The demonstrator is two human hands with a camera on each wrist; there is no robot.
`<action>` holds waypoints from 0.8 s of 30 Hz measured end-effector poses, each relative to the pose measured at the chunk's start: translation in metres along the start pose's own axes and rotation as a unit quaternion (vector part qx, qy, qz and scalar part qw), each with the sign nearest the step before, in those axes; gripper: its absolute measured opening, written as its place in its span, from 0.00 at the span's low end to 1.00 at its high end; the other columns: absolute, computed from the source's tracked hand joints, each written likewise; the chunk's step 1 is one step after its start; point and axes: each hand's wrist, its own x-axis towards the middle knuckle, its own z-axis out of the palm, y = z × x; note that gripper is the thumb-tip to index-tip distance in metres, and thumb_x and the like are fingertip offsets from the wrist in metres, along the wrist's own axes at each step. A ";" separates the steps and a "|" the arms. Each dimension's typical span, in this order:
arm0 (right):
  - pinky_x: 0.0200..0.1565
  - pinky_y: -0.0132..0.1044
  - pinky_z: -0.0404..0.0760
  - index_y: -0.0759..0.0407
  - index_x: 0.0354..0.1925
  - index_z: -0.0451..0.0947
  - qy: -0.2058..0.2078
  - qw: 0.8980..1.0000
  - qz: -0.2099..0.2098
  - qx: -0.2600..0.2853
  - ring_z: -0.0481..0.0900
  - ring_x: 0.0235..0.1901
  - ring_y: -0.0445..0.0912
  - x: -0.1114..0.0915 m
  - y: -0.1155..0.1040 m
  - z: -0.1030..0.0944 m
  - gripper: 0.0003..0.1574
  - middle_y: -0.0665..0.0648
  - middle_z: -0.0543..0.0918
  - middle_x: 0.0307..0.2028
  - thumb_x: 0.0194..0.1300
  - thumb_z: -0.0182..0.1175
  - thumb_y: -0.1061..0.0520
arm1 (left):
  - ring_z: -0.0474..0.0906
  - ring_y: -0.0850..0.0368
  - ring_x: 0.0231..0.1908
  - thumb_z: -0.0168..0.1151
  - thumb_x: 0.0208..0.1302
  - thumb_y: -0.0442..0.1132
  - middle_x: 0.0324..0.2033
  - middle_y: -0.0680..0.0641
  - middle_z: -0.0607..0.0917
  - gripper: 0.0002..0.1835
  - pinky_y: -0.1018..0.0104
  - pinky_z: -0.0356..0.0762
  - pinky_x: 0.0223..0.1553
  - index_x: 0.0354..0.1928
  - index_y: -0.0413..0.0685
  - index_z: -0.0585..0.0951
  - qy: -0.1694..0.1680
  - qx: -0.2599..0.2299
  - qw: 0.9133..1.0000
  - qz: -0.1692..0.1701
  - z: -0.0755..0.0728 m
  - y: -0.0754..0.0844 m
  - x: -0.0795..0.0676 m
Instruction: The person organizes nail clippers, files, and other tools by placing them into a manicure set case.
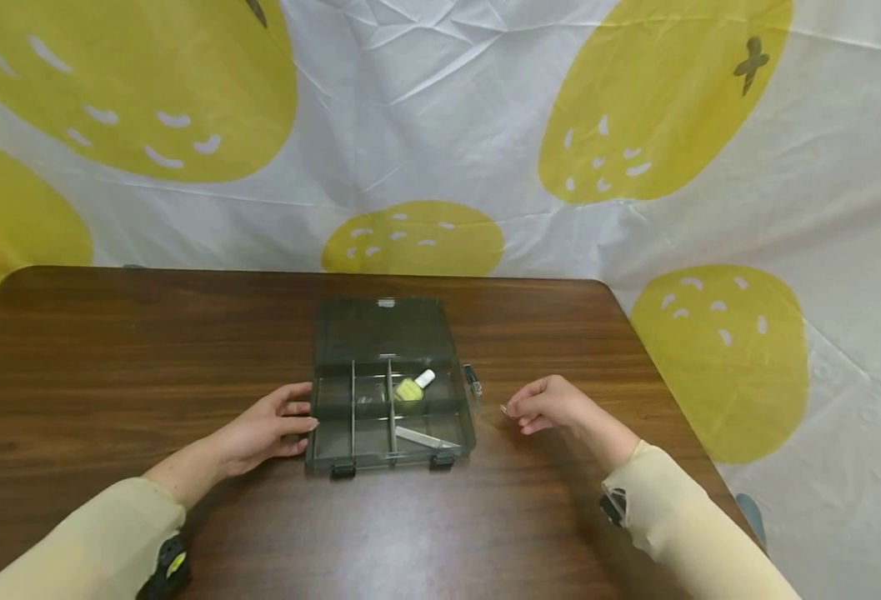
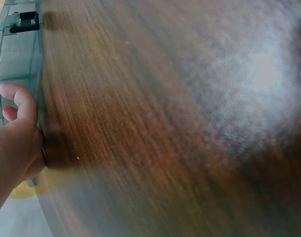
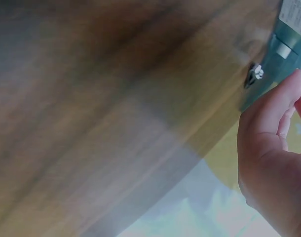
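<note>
A translucent dark-grey compartment box lies on the table, its lid tipped back away from me. In its right part are a yellow nail polish bottle with a white cap and a slim pale strip. My left hand rests against the box's left side, fingers at the wall and thumb at the rim. Right of the box, my right hand pinches a small shiny piece between thumb and fingertips. That piece is too small to identify, and the right wrist view does not show it clearly.
A small dark object with a shiny end lies against the box's right side. Two black latches sit on the box's front edge. Behind the brown wooden table hangs a white cloth with yellow shapes.
</note>
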 end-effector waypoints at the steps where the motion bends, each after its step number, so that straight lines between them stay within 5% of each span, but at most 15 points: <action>1: 0.30 0.29 0.82 0.77 0.39 0.77 0.000 1.000 0.000 0.000 0.77 0.21 0.37 0.001 -0.003 0.001 0.12 0.53 0.82 0.25 0.60 0.57 0.67 | 0.69 0.59 0.42 0.52 0.67 0.33 0.63 0.31 0.50 0.40 0.70 0.77 0.39 0.72 0.38 0.40 0.000 0.001 1.000 -0.001 0.000 0.000 0.000; 24: 0.28 0.28 0.81 0.80 0.44 0.74 -0.029 0.999 -0.025 0.025 0.76 0.19 0.37 0.026 -0.068 0.040 0.16 0.51 0.81 0.22 0.59 0.55 0.69 | 0.69 0.59 0.42 0.52 0.67 0.33 0.63 0.31 0.50 0.40 0.70 0.77 0.38 0.72 0.38 0.40 0.000 -0.005 1.000 -0.003 -0.001 0.000 0.001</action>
